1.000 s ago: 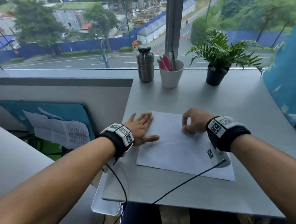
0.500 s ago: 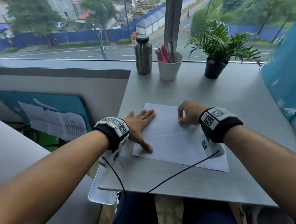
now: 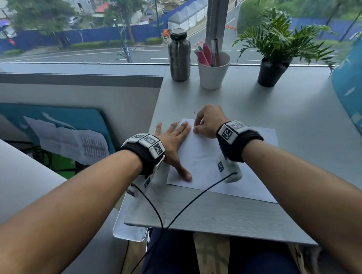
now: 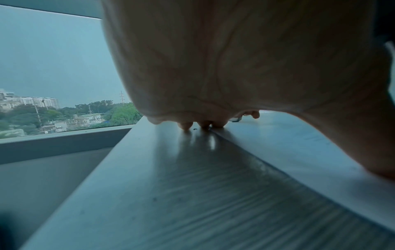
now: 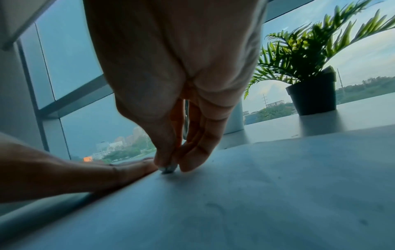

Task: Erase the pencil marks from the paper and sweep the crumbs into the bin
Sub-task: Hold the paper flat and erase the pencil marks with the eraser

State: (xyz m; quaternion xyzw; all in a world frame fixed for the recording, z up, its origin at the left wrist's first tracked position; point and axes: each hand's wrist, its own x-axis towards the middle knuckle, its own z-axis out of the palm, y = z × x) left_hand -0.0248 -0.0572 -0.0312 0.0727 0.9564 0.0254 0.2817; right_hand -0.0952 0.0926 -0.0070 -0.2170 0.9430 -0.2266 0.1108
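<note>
A white sheet of paper [image 3: 207, 162] with faint pencil marks lies on the grey table [image 3: 280, 120]. My left hand [image 3: 174, 141] lies flat with straight fingers on the paper's left edge, thumb near the front corner. My right hand [image 3: 206, 122] pinches a small grey eraser [image 5: 169, 169] between thumb and fingers and presses its tip on the paper's far left corner, right beside the left fingertips [image 5: 147, 165]. Dark crumbs [image 3: 187, 113] lie on the table just beyond the paper; one dark crumb [image 4: 195, 129] sits by my left fingertips. No bin is clearly in view.
At the back by the window stand a metal bottle [image 3: 179, 56], a white cup with pens [image 3: 214, 71] and a potted plant [image 3: 271, 67]. A blue cushion [image 3: 357, 96] is at the right edge. A white tray-like piece [image 3: 126, 229] sticks out under the table's front left corner.
My right hand has slid left along the paper's far edge towards the left hand's fingertips. The left hand has stayed flat, its thumb swung towards me. The head view has tilted.
</note>
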